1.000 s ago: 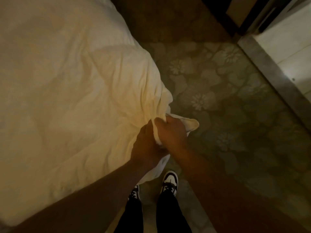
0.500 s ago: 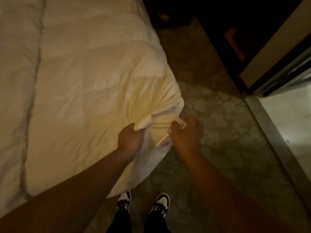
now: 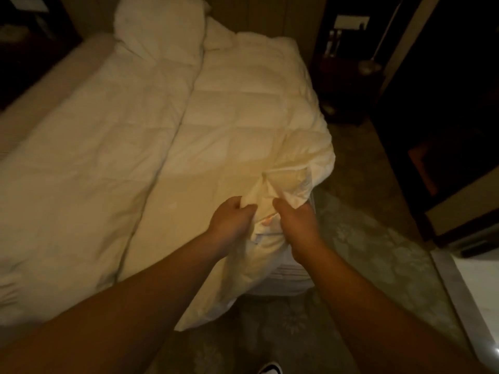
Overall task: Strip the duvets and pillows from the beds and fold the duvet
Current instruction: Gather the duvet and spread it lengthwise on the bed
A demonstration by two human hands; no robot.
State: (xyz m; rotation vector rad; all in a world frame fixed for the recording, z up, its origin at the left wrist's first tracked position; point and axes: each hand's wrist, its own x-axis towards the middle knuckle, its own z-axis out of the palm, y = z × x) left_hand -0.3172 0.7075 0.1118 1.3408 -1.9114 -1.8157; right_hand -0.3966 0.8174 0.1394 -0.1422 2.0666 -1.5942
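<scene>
A white quilted duvet [image 3: 221, 122] covers the bed, folded lengthwise with a seam down the middle. Its near right corner is bunched up. My left hand [image 3: 229, 225] grips the bunched corner fabric on the left side. My right hand [image 3: 297, 222] grips the same corner just to the right, a few centimetres from the left hand. A white pillow [image 3: 159, 31] stands at the head of the bed. Below the lifted corner the mattress edge [image 3: 286, 276] shows.
Patterned carpet [image 3: 378, 252] lies to the right of the bed. A dark nightstand [image 3: 348, 76] with small items stands at the far right of the bed head. A dark cabinet [image 3: 445, 157] and a pale tiled threshold [image 3: 478, 292] are on the right.
The view has tilted up to take in the whole bed and pillow. Both hands still hold the duvet corner and have lifted it over the bed's edge.
</scene>
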